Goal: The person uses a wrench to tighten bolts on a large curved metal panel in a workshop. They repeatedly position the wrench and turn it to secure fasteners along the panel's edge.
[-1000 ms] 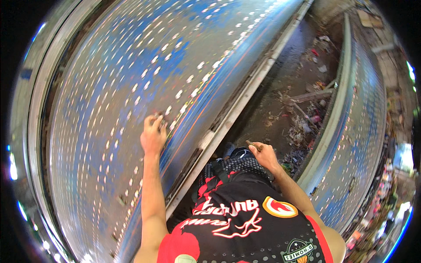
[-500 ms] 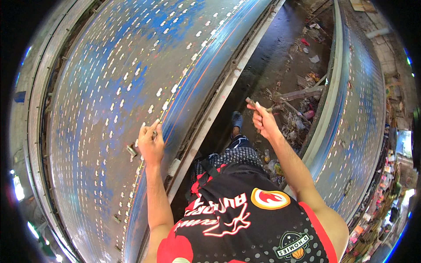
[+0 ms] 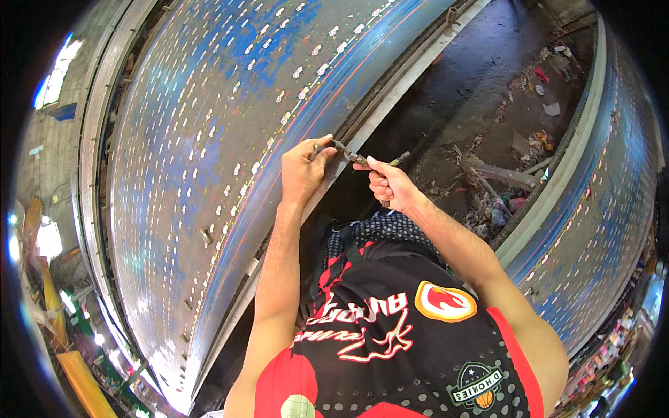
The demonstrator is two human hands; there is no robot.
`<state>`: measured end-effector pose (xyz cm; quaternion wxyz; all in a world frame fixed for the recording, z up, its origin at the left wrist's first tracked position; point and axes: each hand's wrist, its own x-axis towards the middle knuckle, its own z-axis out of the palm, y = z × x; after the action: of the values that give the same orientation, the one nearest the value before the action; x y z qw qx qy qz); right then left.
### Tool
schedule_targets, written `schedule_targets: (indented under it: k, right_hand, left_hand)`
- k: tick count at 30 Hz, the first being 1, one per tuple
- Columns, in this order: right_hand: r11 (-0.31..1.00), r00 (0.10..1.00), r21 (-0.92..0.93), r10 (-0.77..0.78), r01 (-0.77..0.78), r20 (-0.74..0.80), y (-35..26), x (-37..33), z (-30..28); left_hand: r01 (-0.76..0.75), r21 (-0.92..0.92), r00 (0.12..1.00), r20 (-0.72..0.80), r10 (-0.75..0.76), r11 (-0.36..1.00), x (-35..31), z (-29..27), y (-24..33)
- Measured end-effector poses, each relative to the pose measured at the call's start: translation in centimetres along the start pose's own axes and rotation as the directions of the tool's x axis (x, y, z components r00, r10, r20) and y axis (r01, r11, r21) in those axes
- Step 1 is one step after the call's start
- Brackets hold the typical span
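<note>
My left hand [image 3: 304,171] is closed, pinching a small dark metal piece [image 3: 325,147] in its fingertips. My right hand [image 3: 391,185] is wrapped round a brownish metal tool [image 3: 357,159] with a side arm sticking out beyond the knuckles. The tool's tip meets the piece at my left fingertips, over the rail of the long table. Whether the two are joined I cannot tell. Another short metal piece [image 3: 207,235] lies on the blue and grey tabletop [image 3: 202,164], left of my left forearm.
Rows of small white marks and an orange line run along the tabletop. A pale metal rail [image 3: 397,108] edges it. A dark walkway with scattered litter [image 3: 498,209] and a wooden plank [image 3: 503,174] lies between this table and a similar table [image 3: 592,230] on the right.
My left hand has moved right, off the tabletop to above the rail. My right hand has come left with the tool, and the two hands have met. The view has shifted slightly.
</note>
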<state>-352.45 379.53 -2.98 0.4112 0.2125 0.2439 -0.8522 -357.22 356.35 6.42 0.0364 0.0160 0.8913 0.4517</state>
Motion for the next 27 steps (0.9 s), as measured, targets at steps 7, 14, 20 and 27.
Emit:
schedule_targets:
  k: [7, 14, 20, 27]
  right_hand:
    - [0.954, 0.984, 0.248, 0.147, -0.168, 0.098, -1.1, 0.4, -0.3]
    - [0.78, 0.906, 0.501, 0.195, -0.375, 0.376, -1.0, 1.0, -0.2]
    - [0.933, 0.965, 0.265, 0.206, -0.243, 0.159, -1.8, 0.3, 1.3]
    - [0.008, 0.656, -0.798, -0.574, 0.603, 0.49, -1.7, 2.6, -1.1]
  left_hand:
    - [0.156, -0.099, 0.988, 0.0, -0.157, 0.983, 0.4, 1.0, -0.1]
    - [0.132, -0.161, 0.99, -0.029, -0.138, 0.978, 0.1, 1.7, -0.3]
    - [0.111, -0.057, 0.994, 0.001, -0.112, 0.992, 0.1, 1.4, -0.6]
    - [0.071, -0.148, 0.997, 0.011, -0.07, 0.986, -0.1, 1.7, -1.8]
